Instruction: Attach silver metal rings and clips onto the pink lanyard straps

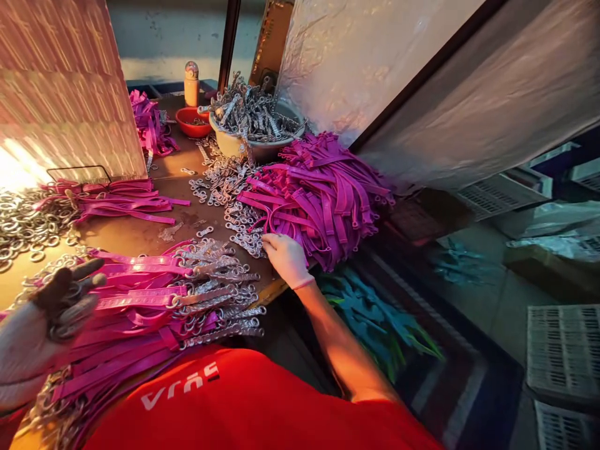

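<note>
My right hand (285, 256), in a pale glove, reaches to the near edge of a big heap of magenta straps (323, 194), fingers curled at the straps and the small metal clips (244, 234) beside them. What it grips is hidden. My left hand (42, 325), in a worn glove with dark fingertips, hovers at the lower left with fingers partly curled round some metal rings (70, 312). In front of me lies a stack of finished straps with metal clips attached (187, 300).
A basin heaped with metal clips (253, 122) stands at the back, beside a red bowl (194, 122) and a small bottle (191, 83). Loose rings (23, 225) cover the left of the wooden table (135, 234). More straps (150, 125) lie far left. Crates (562, 350) stand on the floor.
</note>
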Available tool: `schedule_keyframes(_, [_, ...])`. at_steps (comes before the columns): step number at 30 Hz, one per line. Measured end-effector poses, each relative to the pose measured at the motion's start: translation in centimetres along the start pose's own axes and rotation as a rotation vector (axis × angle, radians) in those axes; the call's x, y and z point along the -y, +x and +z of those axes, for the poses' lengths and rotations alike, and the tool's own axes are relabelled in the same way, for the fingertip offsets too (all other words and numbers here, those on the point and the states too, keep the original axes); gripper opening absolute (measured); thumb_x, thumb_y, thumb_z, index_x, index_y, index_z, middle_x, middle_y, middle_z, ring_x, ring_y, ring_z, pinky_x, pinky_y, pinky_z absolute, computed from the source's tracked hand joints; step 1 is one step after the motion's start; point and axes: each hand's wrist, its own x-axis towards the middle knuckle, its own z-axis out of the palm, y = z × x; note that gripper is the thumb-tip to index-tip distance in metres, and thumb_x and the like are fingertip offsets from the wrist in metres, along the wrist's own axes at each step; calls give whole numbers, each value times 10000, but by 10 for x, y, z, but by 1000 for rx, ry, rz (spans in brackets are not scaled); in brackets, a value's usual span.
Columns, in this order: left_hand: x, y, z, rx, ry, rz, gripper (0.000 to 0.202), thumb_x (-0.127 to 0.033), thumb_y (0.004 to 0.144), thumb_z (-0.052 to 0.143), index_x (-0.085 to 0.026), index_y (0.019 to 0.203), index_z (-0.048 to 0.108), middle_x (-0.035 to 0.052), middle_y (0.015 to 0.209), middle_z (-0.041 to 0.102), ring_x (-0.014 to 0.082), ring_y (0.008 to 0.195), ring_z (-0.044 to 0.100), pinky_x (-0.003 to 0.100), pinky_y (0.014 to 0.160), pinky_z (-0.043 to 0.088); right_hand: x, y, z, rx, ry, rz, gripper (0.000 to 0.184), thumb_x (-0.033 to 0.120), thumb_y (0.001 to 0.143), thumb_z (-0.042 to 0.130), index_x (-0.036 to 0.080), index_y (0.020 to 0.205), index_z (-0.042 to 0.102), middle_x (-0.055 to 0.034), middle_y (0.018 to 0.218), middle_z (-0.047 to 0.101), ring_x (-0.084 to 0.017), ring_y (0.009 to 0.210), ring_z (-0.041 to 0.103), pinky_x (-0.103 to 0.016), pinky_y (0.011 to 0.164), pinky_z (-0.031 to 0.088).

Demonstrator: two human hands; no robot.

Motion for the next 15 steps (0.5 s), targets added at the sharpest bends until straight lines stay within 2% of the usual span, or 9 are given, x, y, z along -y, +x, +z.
schedule_keyframes(2, [-20,6,17,99,-398,-182,423,-585,942,499,-309,1164,729,25,839,704,97,508,369,241,402,313,-1,20,3,31,-37,-42,290,221,1000,500,169,1199,706,-124,1130,738,-237,1053,622,-316,870,415])
schedule_keyframes(4, [-31,12,34,214,-647,-251,283,-420,889,613,-255,1073,750,14,697,595,66,464,267,205,366,218,6,39,6,67,-86,-84,281,213,975,528,151,1179,710,-148,1128,732,-261,1053,611,-334,834,398])
schedule_keyframes(7, [-30,16,59,342,-794,-222,218,-302,826,667,-195,1014,696,-11,665,524,36,417,185,183,347,136,20,54,8,105,-156,-146,269,205,953,538,101,1124,719,-198,1076,726,-296,1033,607,-356,783,373])
schedule_keyframes(10, [-20,16,75,376,-839,-127,197,-304,842,682,-164,974,642,-14,650,542,30,395,224,171,352,149,24,54,10,113,-213,-211,287,198,956,511,72,1089,732,-233,1015,722,-322,991,617,-377,749,358])
schedule_keyframes(13, [-12,13,77,394,-886,-94,289,-388,871,711,-129,975,636,21,701,621,25,405,272,164,364,174,12,51,12,95,-204,-236,284,222,949,516,116,1051,759,-198,997,739,-315,943,631,-381,735,373])
schedule_keyframes(15, [-7,12,71,433,-954,-124,376,-456,892,701,-108,1021,645,53,749,671,22,407,268,168,364,175,-1,52,14,31,-67,-237,254,259,930,542,169,993,772,-139,992,757,-292,950,640,-374,772,415])
